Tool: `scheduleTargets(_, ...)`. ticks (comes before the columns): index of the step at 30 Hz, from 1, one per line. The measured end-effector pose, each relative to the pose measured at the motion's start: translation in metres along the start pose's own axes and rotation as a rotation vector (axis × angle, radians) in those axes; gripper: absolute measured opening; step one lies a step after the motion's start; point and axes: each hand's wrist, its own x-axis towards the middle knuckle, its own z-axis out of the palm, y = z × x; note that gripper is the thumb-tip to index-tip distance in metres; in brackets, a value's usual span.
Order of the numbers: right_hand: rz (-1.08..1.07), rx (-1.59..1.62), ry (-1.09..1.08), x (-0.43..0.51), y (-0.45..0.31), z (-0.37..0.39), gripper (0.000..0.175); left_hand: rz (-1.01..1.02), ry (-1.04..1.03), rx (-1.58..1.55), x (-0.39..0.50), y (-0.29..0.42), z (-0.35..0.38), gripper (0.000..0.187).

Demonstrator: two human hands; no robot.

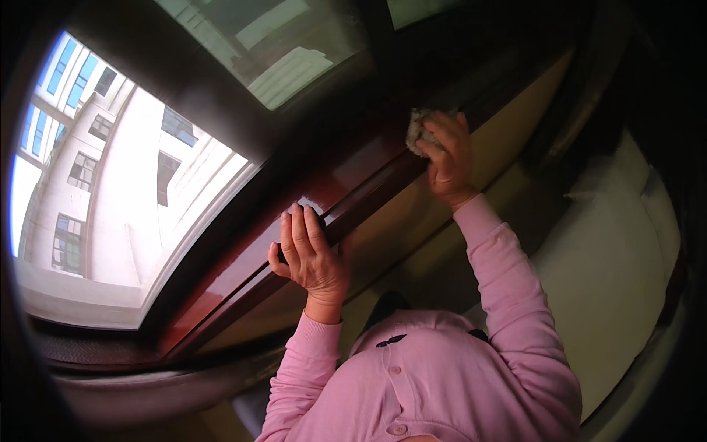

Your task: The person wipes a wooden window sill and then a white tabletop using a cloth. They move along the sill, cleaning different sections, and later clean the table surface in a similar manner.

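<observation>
My left hand (309,257) lies palm down over the front edge of a glossy dark-red windowsill (248,251). Its fingers stretch across the top, with the little finger spread from the others, and its thumb is mostly hidden at the front side. Dark patches border these fingers; whether they are shadow or a thing under the hand is unclear. Farther along the sill, to the right, my right hand (450,154) presses a crumpled greyish-white cloth (418,132) against the surface near the edge. Part of the cloth is hidden beneath the fingers.
A dark window frame (221,105) rises behind the sill. Through the window opening (138,210) at left, a pale building (116,221) shows outside. Another glass pane (293,50) is above. Below the sill runs a tan wall (502,132), with light floor (602,265) at right.
</observation>
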Motion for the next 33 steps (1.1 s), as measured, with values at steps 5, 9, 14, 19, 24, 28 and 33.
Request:
scheduleTargets(5,0.174,-0.03,-0.125,0.028,-0.02,-0.016,0.025,-0.017,-0.017,-0.038,0.003,0.001,-0.006,0.072)
scheduleTargets(9,0.288,-0.056,-0.287,0.054,-0.053,-0.012,0.029,-0.028,-0.032,-0.098,0.006,0.007,-0.01,0.049)
scheduleTargets(14,0.165,0.215,-0.521,0.072,-0.103,0.022,0.021,0.047,-0.045,-0.138,0.015,0.011,-0.01,0.039)
scheduleTargets(19,0.158,0.316,-0.527,0.074,-0.132,0.043,0.019,0.129,-0.025,-0.331,0.024,-0.002,-0.014,0.04)
scheduleTargets(24,0.237,-0.036,-0.55,0.083,-0.083,0.023,0.035,0.242,-0.14,-0.445,0.027,-0.025,-0.019,0.062)
scheduleTargets(28,0.316,-0.128,-0.431,0.085,-0.049,0.021,0.035,0.265,-0.036,-0.398,0.027,-0.028,-0.014,0.059)
scheduleTargets(33,0.317,-0.187,-0.48,0.087,-0.06,0.024,0.041,0.278,-0.036,-0.373,0.024,-0.028,-0.011,0.054)
